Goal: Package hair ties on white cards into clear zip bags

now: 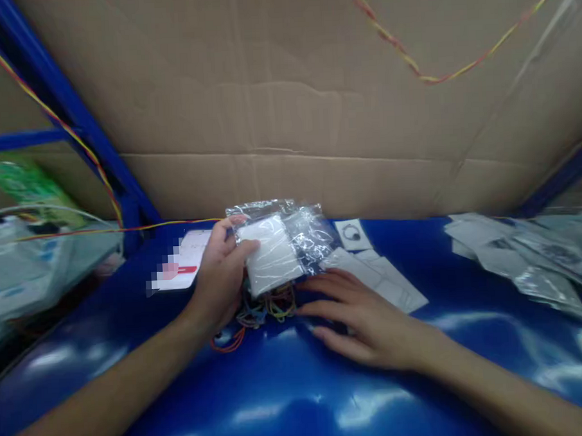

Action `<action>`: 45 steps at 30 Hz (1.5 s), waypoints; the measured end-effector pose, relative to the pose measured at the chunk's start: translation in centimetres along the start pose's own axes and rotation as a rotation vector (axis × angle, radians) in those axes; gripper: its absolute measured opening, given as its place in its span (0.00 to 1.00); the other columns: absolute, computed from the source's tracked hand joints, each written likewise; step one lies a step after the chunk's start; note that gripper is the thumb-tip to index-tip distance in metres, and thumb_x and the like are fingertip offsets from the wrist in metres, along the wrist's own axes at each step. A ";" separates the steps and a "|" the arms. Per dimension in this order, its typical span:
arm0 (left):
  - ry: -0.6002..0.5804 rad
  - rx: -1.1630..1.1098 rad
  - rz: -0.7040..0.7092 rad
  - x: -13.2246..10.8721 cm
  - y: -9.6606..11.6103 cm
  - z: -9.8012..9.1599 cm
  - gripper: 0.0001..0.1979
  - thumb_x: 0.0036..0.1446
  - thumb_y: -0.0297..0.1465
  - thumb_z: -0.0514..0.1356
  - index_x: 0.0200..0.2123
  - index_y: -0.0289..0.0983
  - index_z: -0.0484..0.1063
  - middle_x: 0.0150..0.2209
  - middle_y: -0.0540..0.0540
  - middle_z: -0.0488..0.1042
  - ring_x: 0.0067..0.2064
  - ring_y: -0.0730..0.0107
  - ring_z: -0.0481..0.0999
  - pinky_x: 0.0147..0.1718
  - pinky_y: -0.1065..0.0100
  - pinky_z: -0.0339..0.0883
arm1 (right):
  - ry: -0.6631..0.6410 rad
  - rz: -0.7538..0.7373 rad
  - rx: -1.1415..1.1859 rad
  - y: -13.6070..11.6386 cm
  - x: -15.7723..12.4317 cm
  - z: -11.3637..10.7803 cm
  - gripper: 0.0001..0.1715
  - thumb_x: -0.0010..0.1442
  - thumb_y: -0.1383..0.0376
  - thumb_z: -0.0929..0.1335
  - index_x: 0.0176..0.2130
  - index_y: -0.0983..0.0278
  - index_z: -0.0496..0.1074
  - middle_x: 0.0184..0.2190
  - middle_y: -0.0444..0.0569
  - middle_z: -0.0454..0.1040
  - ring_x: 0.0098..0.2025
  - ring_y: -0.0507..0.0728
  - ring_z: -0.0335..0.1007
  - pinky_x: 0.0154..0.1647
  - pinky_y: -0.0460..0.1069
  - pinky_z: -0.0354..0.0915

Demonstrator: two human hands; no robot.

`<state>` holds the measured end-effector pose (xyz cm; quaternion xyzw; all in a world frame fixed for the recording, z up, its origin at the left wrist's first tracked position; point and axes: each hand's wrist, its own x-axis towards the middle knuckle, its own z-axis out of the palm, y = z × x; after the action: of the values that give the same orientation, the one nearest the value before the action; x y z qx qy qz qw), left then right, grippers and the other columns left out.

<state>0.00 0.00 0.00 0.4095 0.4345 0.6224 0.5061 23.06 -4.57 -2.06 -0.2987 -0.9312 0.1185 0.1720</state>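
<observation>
My left hand [225,266] is closed on a clear plastic bag [268,254] that has a flat white card or box inside, with the thumb lying across its face. The bag's loose clear end [313,236] spreads to the right. Beneath the bag lies a tangle of coloured rubber bands or thin wires [280,305], with an orange loop [231,341] at its near side; I cannot tell which they are. My right hand [348,315] holds nothing, fingers apart, its tips beside the tangle and close to some white papers [383,278].
A phone-like white sheet or screen [191,258] lies left of my left hand. A small printed card [353,234] sits near the cardboard wall [291,115]. Several flat bagged packets [529,259] are piled at right. Twisted red-yellow wire [429,80] hangs above the blue surface [260,399].
</observation>
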 end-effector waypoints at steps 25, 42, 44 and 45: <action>-0.041 -0.007 -0.041 -0.2 -1.1 0.8 0.24 0.49 0.26 0.67 0.49 0.43 0.67 0.39 0.50 0.80 0.32 0.67 0.79 0.29 0.71 0.71 | -0.075 0.053 0.082 -1.4 1.3 0.8 0.30 0.72 0.53 0.63 0.67 0.62 0.64 0.65 0.59 0.65 0.63 0.65 0.63 0.65 0.60 0.60; -0.065 0.025 -0.039 -0.2 -1.2 0.7 0.23 0.50 0.26 0.66 0.50 0.43 0.67 0.38 0.50 0.80 0.31 0.66 0.79 0.29 0.69 0.71 | -0.062 0.035 0.136 -0.9 1.3 0.3 0.26 0.74 0.56 0.62 0.65 0.62 0.67 0.64 0.54 0.70 0.64 0.62 0.63 0.68 0.59 0.54; -0.059 0.025 -0.039 -0.2 -1.1 0.7 0.24 0.49 0.25 0.66 0.50 0.43 0.67 0.39 0.50 0.80 0.32 0.66 0.79 0.29 0.70 0.71 | -0.063 0.037 0.128 -0.9 1.3 0.4 0.25 0.74 0.56 0.62 0.65 0.62 0.68 0.64 0.54 0.70 0.63 0.62 0.64 0.67 0.58 0.56; -0.064 0.025 -0.043 -0.2 -1.1 0.7 0.24 0.49 0.26 0.66 0.50 0.43 0.67 0.39 0.50 0.80 0.32 0.67 0.79 0.29 0.70 0.71 | -0.067 0.040 0.124 -1.0 1.3 0.4 0.25 0.74 0.56 0.62 0.64 0.62 0.69 0.63 0.55 0.70 0.63 0.62 0.64 0.67 0.59 0.56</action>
<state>1.01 0.00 -0.86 0.4259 0.4346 0.5926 0.5278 21.44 -4.62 -1.77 -0.3020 -0.9212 0.1893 0.1564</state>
